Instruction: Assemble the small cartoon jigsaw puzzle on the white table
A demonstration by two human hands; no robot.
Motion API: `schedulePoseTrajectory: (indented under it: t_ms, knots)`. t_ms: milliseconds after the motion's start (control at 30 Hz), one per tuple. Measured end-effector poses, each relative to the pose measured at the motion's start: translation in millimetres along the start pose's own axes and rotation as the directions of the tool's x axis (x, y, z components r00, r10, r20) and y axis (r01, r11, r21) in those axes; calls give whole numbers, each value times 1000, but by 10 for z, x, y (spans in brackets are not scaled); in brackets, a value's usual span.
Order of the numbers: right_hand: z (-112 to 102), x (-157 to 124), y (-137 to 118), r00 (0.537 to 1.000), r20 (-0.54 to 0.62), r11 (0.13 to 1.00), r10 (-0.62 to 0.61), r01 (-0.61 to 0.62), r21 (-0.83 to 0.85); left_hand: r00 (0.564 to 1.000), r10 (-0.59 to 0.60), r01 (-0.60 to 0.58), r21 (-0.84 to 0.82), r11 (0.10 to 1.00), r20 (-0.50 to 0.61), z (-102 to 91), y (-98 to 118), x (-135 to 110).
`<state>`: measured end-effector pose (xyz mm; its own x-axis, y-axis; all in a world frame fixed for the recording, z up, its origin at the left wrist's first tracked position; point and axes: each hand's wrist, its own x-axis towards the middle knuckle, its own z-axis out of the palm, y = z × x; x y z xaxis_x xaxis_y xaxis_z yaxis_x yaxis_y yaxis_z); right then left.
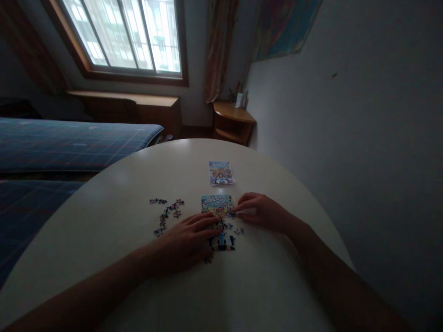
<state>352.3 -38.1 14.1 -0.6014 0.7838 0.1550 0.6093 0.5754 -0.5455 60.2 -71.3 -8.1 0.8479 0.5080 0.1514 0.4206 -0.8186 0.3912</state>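
A partly joined jigsaw puzzle (217,199) with a light blue top lies on the table. Its lower part (224,243) shows a blue and white cartoon face. Flat across the puzzle's left and middle rests my left hand (188,240), fingers stretched out, hiding some of it. At the right edge my right hand (258,210) pinches a small puzzle piece (231,214) with thumb and forefinger; the fingertips partly cover it. Loose pieces (238,231) lie just below that hand. Several more loose pieces (168,212) are scattered left of the puzzle.
Beyond the puzzle lies a small printed picture sheet (220,173). The round white table (138,184) has a bed with a plaid mattress (76,143) to its left. A wooden corner cabinet (232,112) stands behind it, and a white wall (346,138) is at the right.
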Motion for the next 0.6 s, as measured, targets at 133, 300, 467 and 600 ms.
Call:
schedulePoseTrajectory:
  t_ms: [133,300,467,600]
  knots:
    - [14,16,-9,1000,26,1000,4,-4,-14,1000,-9,9,8,1000,6,2,-6,-4]
    - [18,28,-25,1000,8,999,3,-3,-34,1000,-6,5,32,999,19,20,-6,-7]
    - [-5,17,-19,999,-14,999,-32,32,2,999,-7,9,48,999,-48,-62,-16,5]
    - [-19,23,0,996,-89,1000,-21,22,8,947,-236,262,98,960,-216,-298,-245,-59]
